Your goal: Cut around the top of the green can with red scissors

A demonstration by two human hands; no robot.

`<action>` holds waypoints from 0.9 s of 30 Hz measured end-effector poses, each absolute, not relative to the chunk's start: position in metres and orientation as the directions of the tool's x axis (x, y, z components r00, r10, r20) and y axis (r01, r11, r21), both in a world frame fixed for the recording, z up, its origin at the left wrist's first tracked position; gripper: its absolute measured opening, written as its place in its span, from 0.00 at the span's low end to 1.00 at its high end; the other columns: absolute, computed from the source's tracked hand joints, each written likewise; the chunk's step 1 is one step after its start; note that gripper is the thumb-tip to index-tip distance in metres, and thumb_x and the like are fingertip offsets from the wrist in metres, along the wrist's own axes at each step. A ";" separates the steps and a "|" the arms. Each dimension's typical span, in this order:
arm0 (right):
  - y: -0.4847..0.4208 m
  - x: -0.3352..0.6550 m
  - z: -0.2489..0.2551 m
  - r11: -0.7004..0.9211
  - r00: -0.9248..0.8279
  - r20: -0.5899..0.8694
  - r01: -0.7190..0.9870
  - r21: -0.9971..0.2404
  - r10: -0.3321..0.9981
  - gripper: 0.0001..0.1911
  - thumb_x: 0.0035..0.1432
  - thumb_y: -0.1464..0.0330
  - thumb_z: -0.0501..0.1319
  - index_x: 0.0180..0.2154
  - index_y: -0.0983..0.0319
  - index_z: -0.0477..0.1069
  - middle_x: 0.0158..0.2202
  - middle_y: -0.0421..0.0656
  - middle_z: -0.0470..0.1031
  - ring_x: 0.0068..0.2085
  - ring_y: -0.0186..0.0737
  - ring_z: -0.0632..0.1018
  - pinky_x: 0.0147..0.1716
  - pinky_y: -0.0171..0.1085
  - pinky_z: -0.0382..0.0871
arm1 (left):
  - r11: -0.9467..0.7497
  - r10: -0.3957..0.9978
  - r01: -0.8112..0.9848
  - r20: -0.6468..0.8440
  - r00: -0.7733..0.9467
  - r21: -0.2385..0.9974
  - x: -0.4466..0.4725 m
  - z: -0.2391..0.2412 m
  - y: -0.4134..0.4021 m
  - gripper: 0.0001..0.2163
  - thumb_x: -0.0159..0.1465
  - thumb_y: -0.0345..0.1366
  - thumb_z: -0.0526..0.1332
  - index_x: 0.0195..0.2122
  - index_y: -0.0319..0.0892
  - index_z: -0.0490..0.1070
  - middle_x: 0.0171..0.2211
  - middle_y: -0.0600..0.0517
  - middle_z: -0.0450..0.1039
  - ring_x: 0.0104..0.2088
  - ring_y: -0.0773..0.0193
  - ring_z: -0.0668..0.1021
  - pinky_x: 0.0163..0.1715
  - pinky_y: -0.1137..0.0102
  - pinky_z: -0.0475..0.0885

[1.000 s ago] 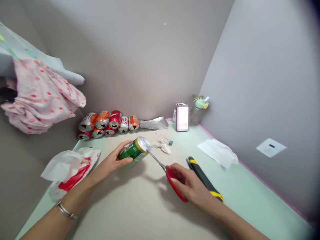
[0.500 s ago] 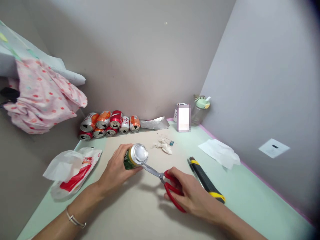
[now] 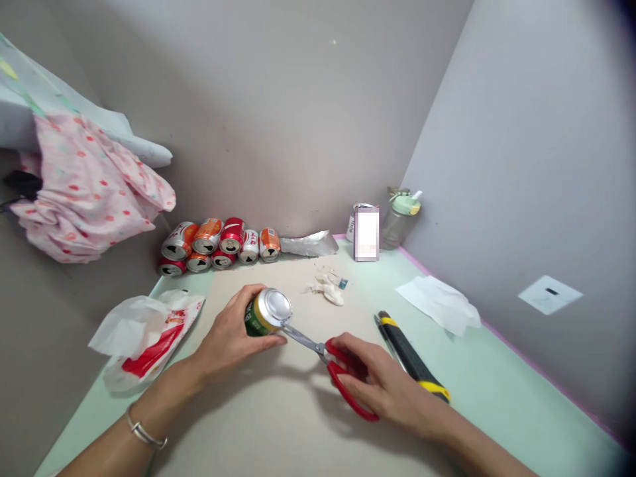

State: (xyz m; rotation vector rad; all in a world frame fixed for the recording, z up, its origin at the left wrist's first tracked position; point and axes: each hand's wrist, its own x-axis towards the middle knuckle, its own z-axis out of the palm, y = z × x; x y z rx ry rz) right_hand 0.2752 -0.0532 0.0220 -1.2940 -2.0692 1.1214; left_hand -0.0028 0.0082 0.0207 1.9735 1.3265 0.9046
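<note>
My left hand (image 3: 233,341) is wrapped round a green and yellow drink can (image 3: 258,318), tilted so its silver end faces up and to the right. In my right hand (image 3: 382,377) is a pair of scissors with red handles (image 3: 354,395), fingers and thumb through the loops. The tips of the grey blades touch the can's side just under the rim. Whether they have cut into the metal I cannot tell. To the right of my right hand lies a black and yellow utility knife (image 3: 412,358).
Several cans (image 3: 231,237) are stacked at the back wall beside a cut metal sheet (image 3: 311,245). Crumpled tissue (image 3: 328,289), white paper (image 3: 437,305), a red and white plastic packet (image 3: 154,344), a blanked-out upright object (image 3: 366,234) and a bottle (image 3: 397,222) stand or lie around.
My left hand has turned the can slightly and its thumb lies farther out. The scissor handles are spread a little wider, and the view has shifted slightly.
</note>
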 end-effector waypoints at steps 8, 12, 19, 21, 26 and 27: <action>-0.051 0.276 0.020 0.254 -0.459 0.016 0.462 -0.850 0.888 0.10 0.62 0.72 0.60 0.46 0.58 0.71 0.41 0.39 0.75 0.39 0.39 0.73 0.40 0.35 0.64 | -0.344 0.936 0.588 0.218 0.277 0.732 -0.002 0.028 0.008 0.32 0.51 0.46 0.74 0.53 0.47 0.62 0.54 0.46 0.69 0.53 0.47 0.73 0.52 0.57 0.66; -0.051 0.277 0.019 0.268 -0.454 0.036 0.460 -0.847 0.890 0.11 0.63 0.71 0.60 0.47 0.57 0.71 0.42 0.39 0.76 0.41 0.39 0.74 0.41 0.34 0.64 | -0.297 0.938 0.588 0.114 0.328 0.753 -0.002 0.028 0.005 0.37 0.51 0.49 0.74 0.57 0.47 0.60 0.57 0.44 0.67 0.55 0.46 0.71 0.55 0.57 0.65; -0.050 0.281 0.024 0.241 -0.491 -0.038 0.492 -0.836 0.870 0.09 0.64 0.72 0.58 0.45 0.59 0.72 0.39 0.39 0.75 0.37 0.38 0.73 0.36 0.33 0.64 | -0.200 0.912 0.498 -0.025 0.410 0.844 0.000 0.035 0.003 0.31 0.54 0.48 0.72 0.57 0.49 0.64 0.51 0.50 0.73 0.52 0.50 0.74 0.51 0.64 0.67; -0.050 0.282 0.025 0.234 -0.493 -0.048 0.494 -0.837 0.869 0.08 0.64 0.71 0.58 0.45 0.59 0.71 0.38 0.39 0.75 0.37 0.37 0.73 0.35 0.33 0.64 | -0.178 0.919 0.491 -0.033 0.392 0.853 -0.001 0.036 0.004 0.34 0.50 0.46 0.75 0.56 0.49 0.64 0.51 0.51 0.72 0.52 0.51 0.73 0.50 0.66 0.67; -0.050 0.282 0.026 0.249 -0.510 -0.034 0.475 -0.844 0.859 0.06 0.66 0.68 0.58 0.44 0.60 0.72 0.38 0.39 0.75 0.36 0.37 0.72 0.35 0.33 0.64 | -0.184 0.907 0.431 -0.017 0.422 0.884 -0.005 0.034 0.006 0.31 0.49 0.43 0.76 0.53 0.49 0.66 0.46 0.54 0.72 0.47 0.56 0.74 0.46 0.69 0.67; -0.050 0.282 0.026 0.259 -0.514 -0.025 0.472 -0.843 0.858 0.07 0.66 0.68 0.58 0.44 0.60 0.72 0.38 0.40 0.75 0.36 0.37 0.72 0.36 0.33 0.64 | -0.191 0.900 0.419 -0.013 0.437 0.888 -0.005 0.034 0.006 0.29 0.51 0.43 0.75 0.52 0.49 0.66 0.45 0.54 0.72 0.46 0.57 0.74 0.45 0.69 0.67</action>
